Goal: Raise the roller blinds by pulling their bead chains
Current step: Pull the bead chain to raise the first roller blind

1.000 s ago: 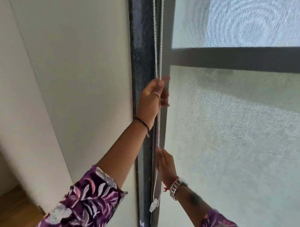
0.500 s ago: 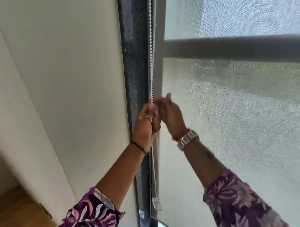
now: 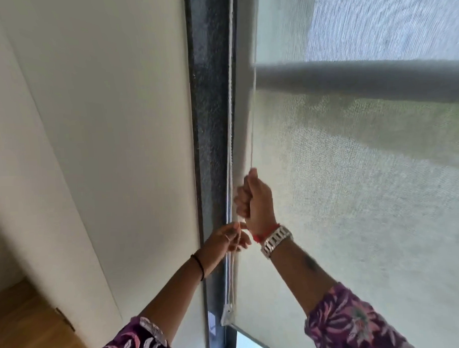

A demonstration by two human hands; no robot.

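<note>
A pale mesh roller blind (image 3: 354, 195) covers the window on the right. Its white bead chain (image 3: 230, 101) hangs in two strands along the dark window frame (image 3: 208, 122), ending in a small white weight (image 3: 227, 314) near the blind's bottom edge. My right hand (image 3: 255, 199) is fisted around the chain about halfway up the view. My left hand (image 3: 229, 240) sits just below it, fingers loosely curled and pinching the chain strands. Where the chain runs through the fist is hidden.
A plain cream wall (image 3: 104, 126) fills the left side, with wooden floor (image 3: 25, 332) at the bottom left. A dark horizontal window bar (image 3: 363, 78) shows through the blind. A strip of bare glass (image 3: 244, 345) shows under the blind's bottom edge.
My left hand has slid down the chain from high up to below my right hand. My right hand has climbed from low on the chain to a fist above the left. The blind's bottom edge has risen.
</note>
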